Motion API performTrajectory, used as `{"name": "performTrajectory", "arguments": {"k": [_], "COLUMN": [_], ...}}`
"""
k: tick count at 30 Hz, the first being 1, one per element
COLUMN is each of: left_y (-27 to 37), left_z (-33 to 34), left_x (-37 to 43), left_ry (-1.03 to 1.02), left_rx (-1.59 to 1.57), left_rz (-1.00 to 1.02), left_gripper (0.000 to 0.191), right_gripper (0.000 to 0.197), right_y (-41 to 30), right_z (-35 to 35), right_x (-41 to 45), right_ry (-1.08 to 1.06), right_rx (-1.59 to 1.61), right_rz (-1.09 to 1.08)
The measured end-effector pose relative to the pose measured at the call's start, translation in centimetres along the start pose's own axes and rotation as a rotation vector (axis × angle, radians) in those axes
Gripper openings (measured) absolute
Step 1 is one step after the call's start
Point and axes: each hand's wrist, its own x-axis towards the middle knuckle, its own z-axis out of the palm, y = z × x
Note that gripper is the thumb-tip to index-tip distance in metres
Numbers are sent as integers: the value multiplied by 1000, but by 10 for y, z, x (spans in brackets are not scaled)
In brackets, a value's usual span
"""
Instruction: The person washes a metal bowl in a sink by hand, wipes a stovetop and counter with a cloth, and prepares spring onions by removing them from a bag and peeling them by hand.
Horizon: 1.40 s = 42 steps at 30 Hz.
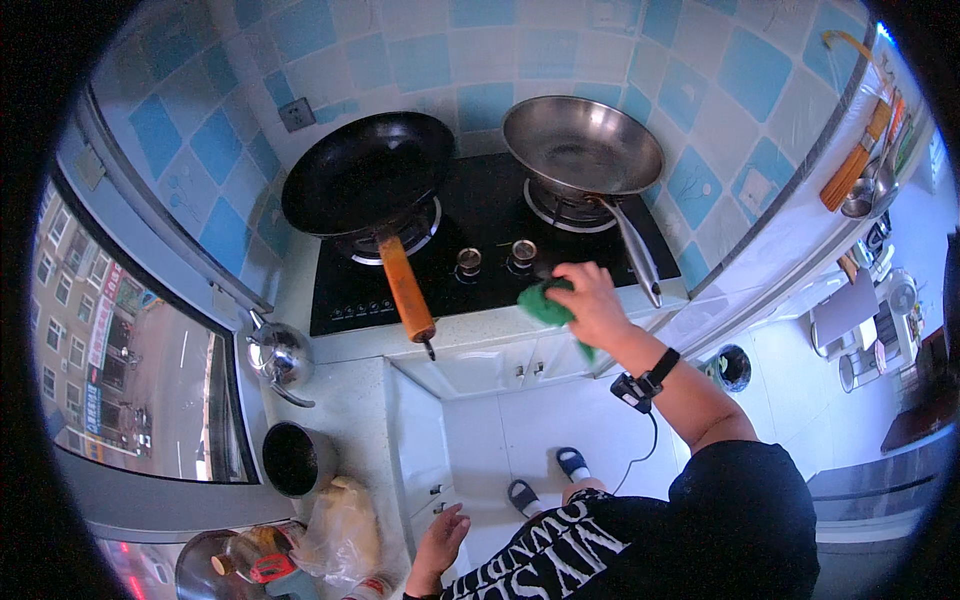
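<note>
My right hand grips a green cloth at the front edge of the black glass gas hob, just below the right control knob. Part of the cloth hangs past the counter edge. A black wok with a wooden handle sits on the left burner. On the right burner rests a stainless steel pan, its metal handle slanting towards the front right. My left hand is low in the view beside the counter, fingers loosely apart, holding nothing.
A metal kettle, a dark pot, a plastic bag and a bottle stand along the left counter by the window. A brush and ladles hang at right. A bin stands on the floor.
</note>
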Motion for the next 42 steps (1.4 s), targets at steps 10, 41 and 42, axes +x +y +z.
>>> {"name": "performTrajectory", "arguments": {"k": [10,41,42], "left_y": [40,83,89], "left_z": [28,79,81], "left_x": [3,49,52], "left_ry": [27,18,0], "left_rx": [85,-50,2], "left_rz": [-127,-25,-11], "left_gripper": [36,37,37], "right_gripper": [47,21,21], "right_y": [52,126,138], "right_z": [58,-18,-30], "right_x": [53,-59,-81], "right_ry": [406,-209,-315], "right_rx": [403,14,13], "right_rz": [354,171,162]}}
